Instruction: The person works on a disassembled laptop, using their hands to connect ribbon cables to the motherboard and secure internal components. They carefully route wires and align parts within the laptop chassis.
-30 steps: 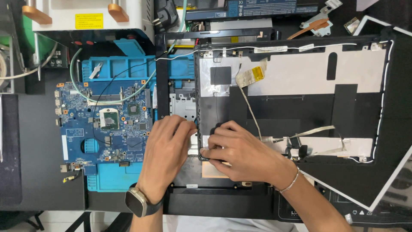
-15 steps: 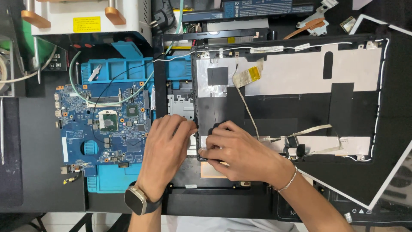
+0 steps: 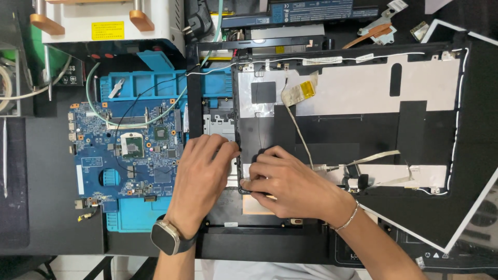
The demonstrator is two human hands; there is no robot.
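Both hands meet at the centre of the frame, low on the hinge edge of the lid (image 3: 358, 129), a black open laptop shell that fills the right half. The left hand (image 3: 199, 179), with a watch (image 3: 165, 237) on its wrist, lies palm down, fingers curled against the shell's left rim. The right hand (image 3: 290, 184) pinches that rim at its lower corner, fingers closed on it. A blue board (image 3: 129, 155) lies on a blue mat (image 3: 161, 85) just left of the hands.

Single head view, straight down, close over workbench (image 3: 31, 207).
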